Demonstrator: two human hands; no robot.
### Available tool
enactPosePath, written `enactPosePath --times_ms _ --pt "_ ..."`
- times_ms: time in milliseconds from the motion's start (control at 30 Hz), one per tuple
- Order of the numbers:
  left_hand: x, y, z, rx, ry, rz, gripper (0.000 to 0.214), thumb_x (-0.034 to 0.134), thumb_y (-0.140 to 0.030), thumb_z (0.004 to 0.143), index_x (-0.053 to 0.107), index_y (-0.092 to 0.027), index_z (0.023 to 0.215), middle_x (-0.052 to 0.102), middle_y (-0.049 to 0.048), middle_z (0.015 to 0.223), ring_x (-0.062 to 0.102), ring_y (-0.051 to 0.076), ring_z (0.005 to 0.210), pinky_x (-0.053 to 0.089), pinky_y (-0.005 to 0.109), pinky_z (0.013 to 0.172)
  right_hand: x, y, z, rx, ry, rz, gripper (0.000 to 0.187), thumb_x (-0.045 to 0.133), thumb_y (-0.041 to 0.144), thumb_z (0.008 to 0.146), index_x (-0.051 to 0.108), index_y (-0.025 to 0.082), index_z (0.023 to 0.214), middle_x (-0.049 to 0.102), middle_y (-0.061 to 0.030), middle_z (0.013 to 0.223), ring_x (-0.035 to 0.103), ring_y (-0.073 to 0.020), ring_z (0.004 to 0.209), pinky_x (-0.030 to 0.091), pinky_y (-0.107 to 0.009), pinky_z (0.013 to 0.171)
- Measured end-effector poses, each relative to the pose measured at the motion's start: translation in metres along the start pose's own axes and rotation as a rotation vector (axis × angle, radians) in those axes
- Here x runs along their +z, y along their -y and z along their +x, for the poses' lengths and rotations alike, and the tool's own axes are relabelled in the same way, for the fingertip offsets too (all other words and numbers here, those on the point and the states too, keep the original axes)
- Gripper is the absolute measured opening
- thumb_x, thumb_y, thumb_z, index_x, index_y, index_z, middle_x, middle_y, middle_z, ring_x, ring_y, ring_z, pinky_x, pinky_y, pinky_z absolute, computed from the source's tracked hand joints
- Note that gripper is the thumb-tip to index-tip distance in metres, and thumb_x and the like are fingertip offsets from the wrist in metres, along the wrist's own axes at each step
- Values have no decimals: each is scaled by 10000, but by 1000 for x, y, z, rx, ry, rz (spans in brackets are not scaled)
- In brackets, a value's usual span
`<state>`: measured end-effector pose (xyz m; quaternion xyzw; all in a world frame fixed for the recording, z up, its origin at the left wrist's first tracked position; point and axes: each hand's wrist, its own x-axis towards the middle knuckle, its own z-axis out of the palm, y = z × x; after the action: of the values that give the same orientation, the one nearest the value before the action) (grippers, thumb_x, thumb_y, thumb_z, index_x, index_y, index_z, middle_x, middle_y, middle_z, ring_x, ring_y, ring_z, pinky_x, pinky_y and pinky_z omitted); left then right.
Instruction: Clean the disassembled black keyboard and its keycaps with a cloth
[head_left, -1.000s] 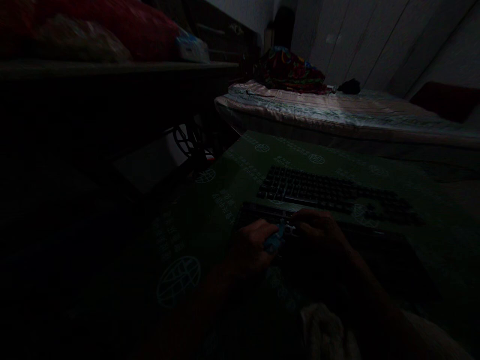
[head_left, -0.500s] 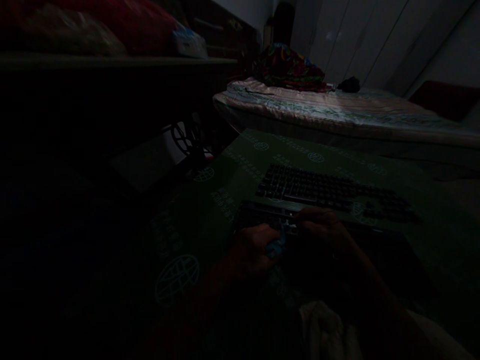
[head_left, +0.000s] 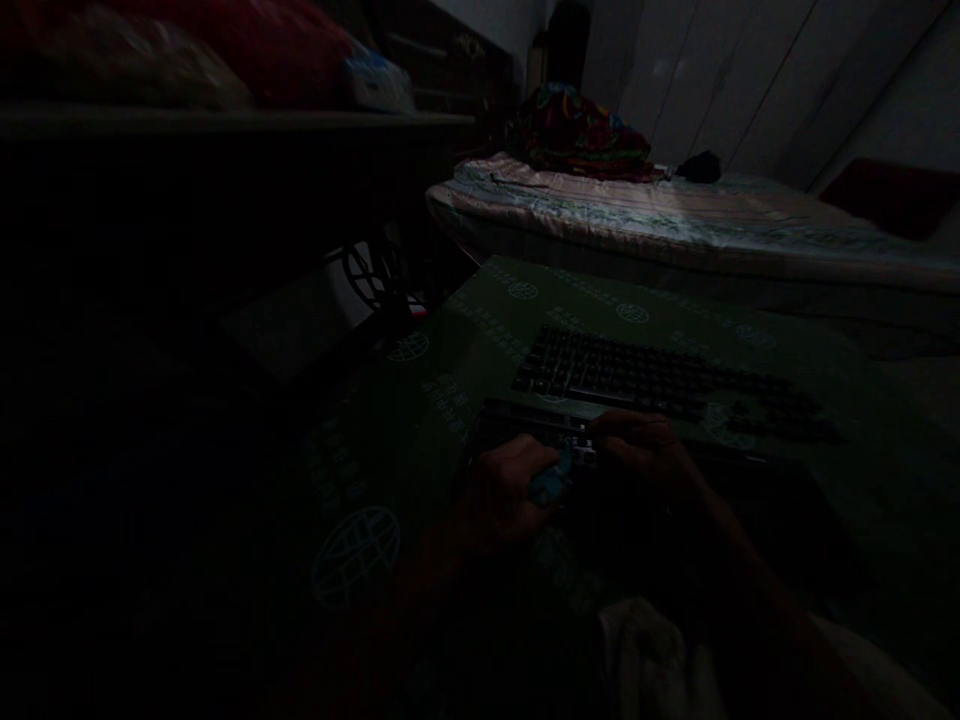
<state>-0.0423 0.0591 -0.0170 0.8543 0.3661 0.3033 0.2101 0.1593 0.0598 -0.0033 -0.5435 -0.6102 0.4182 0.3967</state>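
Note:
The view is very dark. My left hand is closed around a small blue object, whose kind I cannot make out. It is over the left part of a long black keyboard base. Close to its right, my right hand has its fingers pinched together at the base; whatever is between them is hidden. Between the two hands, pale bits show on the base. Behind it, black keycaps lie in rows, laid out like a keyboard, with gaps at the right.
A green table with printed globes carries the keyboard parts. Beyond stands a bed with a patterned cloth heap. A shelf with bags is at the left. Pale cloth lies near the front.
My left hand and the blue object have tilted slightly, drawing a little off the pale bits, which show more now. My right hand has barely moved.

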Motion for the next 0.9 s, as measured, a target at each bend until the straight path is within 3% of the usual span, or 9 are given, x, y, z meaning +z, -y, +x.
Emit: enactPosePath --times_ms 233,400,567,733,900 --pt "2 -1 0 -26 -9 19 166 552 -171 739 614 -172 893 596 30 808 565 137 728 446 231 642 -1 0 0 -33 11 -46 183 488 227 658 647 138 654 513 14 536 426 -86 459 316 -182 399" --pt "4 -1 -1 -6 15 25 218 562 -148 730 607 -165 942 599 44 864 571 150 780 456 247 681 -3 -3 1 -30 -37 -118 199 475 236 669 649 141 670 545 0 538 472 -108 477 335 -193 410" --pt "4 0 -1 10 26 28 262 568 -150 724 595 -151 984 596 59 896 572 162 812 462 262 709 -3 -4 4 -119 -104 -231 224 463 271 656 642 142 623 574 -22 538 500 -127 481 362 -215 434" --pt "6 4 -1 22 19 1 294 554 -154 717 586 -166 1009 593 53 900 568 156 802 458 256 697 -3 -5 5 -195 -69 -246 245 441 269 679 646 142 637 603 -33 564 533 -137 504 386 -219 452" --pt "7 8 -1 16 3 -23 293 537 -117 688 597 -171 969 587 29 837 562 133 728 436 227 630 -5 -6 6 -186 -39 -207 237 467 271 676 661 134 674 614 -35 590 534 -136 521 395 -219 468"
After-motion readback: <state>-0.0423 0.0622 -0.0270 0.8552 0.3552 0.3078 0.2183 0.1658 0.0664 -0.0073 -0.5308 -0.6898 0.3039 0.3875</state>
